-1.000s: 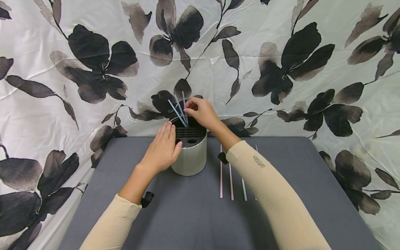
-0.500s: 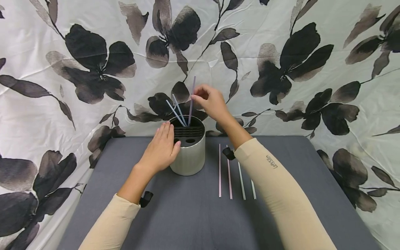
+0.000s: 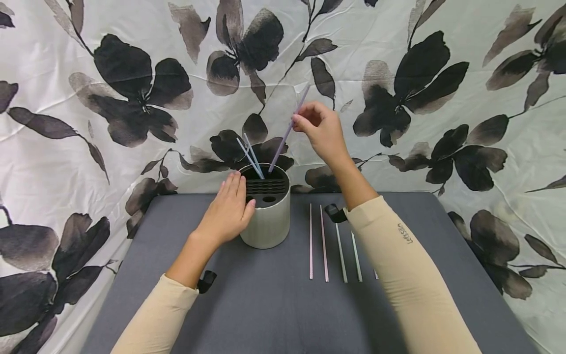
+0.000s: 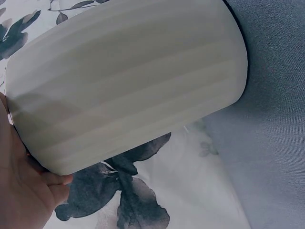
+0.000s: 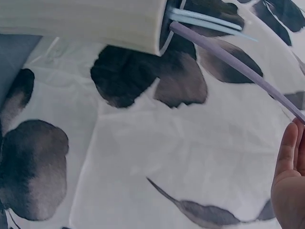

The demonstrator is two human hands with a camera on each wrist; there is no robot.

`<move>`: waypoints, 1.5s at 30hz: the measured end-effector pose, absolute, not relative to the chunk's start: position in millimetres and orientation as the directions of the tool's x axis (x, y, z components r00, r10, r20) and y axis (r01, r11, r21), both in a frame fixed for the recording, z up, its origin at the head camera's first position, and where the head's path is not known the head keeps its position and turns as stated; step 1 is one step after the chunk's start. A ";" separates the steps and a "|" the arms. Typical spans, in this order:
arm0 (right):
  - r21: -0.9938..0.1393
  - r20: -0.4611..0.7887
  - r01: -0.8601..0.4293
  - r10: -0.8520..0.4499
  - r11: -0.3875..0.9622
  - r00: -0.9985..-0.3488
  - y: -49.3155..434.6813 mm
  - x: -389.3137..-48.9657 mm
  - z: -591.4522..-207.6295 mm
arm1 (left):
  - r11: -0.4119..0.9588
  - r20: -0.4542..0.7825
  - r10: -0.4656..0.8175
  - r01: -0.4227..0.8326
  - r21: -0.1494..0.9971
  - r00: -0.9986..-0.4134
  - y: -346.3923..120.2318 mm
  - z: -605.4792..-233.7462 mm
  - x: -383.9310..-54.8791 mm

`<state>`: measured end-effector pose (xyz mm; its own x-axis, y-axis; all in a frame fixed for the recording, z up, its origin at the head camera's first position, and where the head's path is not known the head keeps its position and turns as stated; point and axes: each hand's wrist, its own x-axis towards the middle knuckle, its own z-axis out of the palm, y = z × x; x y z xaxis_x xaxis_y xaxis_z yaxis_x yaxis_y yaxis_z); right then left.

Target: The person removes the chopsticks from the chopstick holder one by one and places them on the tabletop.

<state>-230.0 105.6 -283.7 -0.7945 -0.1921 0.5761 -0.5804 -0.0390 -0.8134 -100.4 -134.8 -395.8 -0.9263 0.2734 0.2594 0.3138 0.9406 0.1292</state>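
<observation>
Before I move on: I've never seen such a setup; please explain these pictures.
No machine here: each grip is a person's bare hand. The wide picture is taken from the head, the others from each wrist. The left grip rests against the pencil cup. The right grip pinches a purple stick, its lower end at the cup's opening. Two blue sticks lean inside the cup. On the gray table lie two pink sticks, two pale green sticks and another stick mostly hidden by the right sleeve.

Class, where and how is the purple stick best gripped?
Probably by the upper half, pinched from the right: the purple stick is slender and leans right, its lower end at the mouth of the white container, with blue sticks to its left.
</observation>
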 end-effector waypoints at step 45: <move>-0.932 0.361 -0.359 0.163 0.048 -0.918 312.6 -176.7 -390.9 | 0.917 0.232 0.331 0.370 0.149 -0.915 -147.8 -388.0 -81.1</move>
<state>-176.7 312.6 -390.9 -0.9181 0.1626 0.3615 -0.3585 0.0481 -0.9323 -81.1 -147.8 -388.0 -0.9146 0.3313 0.2318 0.3700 0.9170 0.1492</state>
